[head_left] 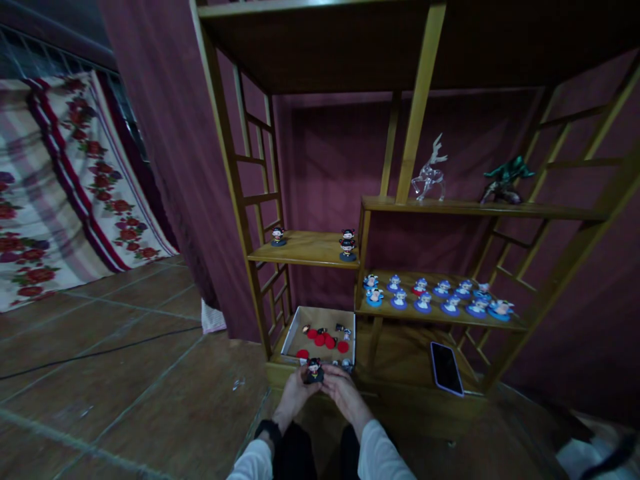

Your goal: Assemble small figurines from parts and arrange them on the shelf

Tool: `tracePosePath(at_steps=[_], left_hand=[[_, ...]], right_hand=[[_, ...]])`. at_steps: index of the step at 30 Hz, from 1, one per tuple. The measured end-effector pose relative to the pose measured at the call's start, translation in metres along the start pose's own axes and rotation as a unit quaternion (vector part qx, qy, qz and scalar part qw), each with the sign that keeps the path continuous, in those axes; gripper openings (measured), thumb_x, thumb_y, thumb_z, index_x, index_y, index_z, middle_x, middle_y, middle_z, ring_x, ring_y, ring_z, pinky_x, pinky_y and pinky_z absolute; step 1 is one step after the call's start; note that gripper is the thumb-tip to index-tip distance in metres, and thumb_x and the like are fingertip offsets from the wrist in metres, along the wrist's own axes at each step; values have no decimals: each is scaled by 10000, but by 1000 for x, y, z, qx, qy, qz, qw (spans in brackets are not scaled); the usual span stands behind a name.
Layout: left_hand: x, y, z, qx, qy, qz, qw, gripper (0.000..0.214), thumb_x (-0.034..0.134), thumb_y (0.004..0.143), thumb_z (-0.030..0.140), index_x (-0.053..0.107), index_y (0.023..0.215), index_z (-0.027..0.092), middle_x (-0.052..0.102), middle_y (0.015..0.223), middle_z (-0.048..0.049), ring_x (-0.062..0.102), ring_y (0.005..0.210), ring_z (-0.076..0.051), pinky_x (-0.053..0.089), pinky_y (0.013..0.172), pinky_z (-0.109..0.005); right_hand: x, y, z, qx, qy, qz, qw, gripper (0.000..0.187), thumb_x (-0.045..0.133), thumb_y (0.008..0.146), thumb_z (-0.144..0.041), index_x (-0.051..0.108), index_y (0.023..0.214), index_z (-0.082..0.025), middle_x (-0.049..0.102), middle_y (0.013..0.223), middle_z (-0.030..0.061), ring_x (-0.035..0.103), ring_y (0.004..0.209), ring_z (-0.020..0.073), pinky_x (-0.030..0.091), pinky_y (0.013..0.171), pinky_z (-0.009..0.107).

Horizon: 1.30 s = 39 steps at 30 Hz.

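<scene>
Between my two hands is a small black-haired figurine (314, 371) on a dark base, held upright just in front of a shallow box. My left hand (295, 392) grips it from the left side. From the right, my right hand (340, 385) closes its fingers on the base. The open box (325, 316) behind them holds several red discs (320, 340) and small figurine pieces. On the shelf (310, 247) above, a similar figurine (277, 237) stands at the left, and two more stand one behind the other at the right, the nearer figurine (347, 251) in front.
Several blue and white figurines (423, 303) stand in two rows on the right shelf. Higher up are a clear deer figure (430, 177) and a green figure (507, 180). A phone (447, 368) lies on the bottom board. A cable (100, 352) crosses the tiled floor.
</scene>
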State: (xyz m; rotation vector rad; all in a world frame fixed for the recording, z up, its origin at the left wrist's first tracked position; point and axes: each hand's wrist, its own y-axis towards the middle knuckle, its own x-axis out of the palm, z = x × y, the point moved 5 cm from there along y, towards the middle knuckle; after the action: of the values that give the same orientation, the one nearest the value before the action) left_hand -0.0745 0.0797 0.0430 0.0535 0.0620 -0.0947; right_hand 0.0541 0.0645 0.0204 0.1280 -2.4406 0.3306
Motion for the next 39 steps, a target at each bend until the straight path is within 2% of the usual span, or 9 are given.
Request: tracePosePath(at_steps=[4,8,13,21,27,33,39], left_hand=[[-5,-7,-4,-14,13,20,1000,394,769,450,175,655,825,130,700,823,-80,631,834,-254,469,803,-353],[-2,-12,-5,-26,2,-5,1000,387,769,443,175,648,807,120,699,797,-75,632,818,-240,469,810,-356],[6,-20,-4,-37,-9,-5,999,368,762,465,199,649,804,112,698,783,-73,634,787,-228,474,793,-365],[25,-25,1,-13,0,-36,999,358,738,496,159,659,844,129,700,866,-78,629,822,-218,468,815,-356],[29,-26,3,-7,-15,-34,999,382,733,504,161,653,876,130,696,904,-83,623,856,-214,453,848,-359],[29,-31,6,-5,-37,-22,999,355,723,497,138,638,842,130,694,891,-85,625,840,-211,457,832,-343],[23,-32,4,-10,-13,1,1000,369,737,466,139,639,822,134,696,830,-72,630,813,-223,473,790,-336]], right_hand=[[1,-6,6,17,-1,12,1000,342,729,538,-238,661,865,-165,695,875,72,642,885,220,471,801,350],[4,-14,4,31,-18,-4,999,356,715,554,-194,660,905,-161,694,928,71,644,864,194,459,824,335],[-2,-26,-1,51,-16,-22,998,344,691,591,-183,658,933,-179,697,933,60,640,867,179,443,862,347],[-15,-33,-1,-4,2,31,1000,318,725,562,-210,662,871,-165,699,875,69,636,814,184,450,822,355],[-16,-35,-1,-42,10,55,998,375,774,512,-261,653,854,-168,690,852,52,626,789,183,463,781,350],[-15,-34,1,-42,9,40,998,387,780,505,-280,649,852,-171,680,859,55,622,793,187,464,769,353],[-12,-35,3,-37,-2,33,999,387,777,503,-285,650,852,-175,677,903,66,624,815,197,463,753,340]])
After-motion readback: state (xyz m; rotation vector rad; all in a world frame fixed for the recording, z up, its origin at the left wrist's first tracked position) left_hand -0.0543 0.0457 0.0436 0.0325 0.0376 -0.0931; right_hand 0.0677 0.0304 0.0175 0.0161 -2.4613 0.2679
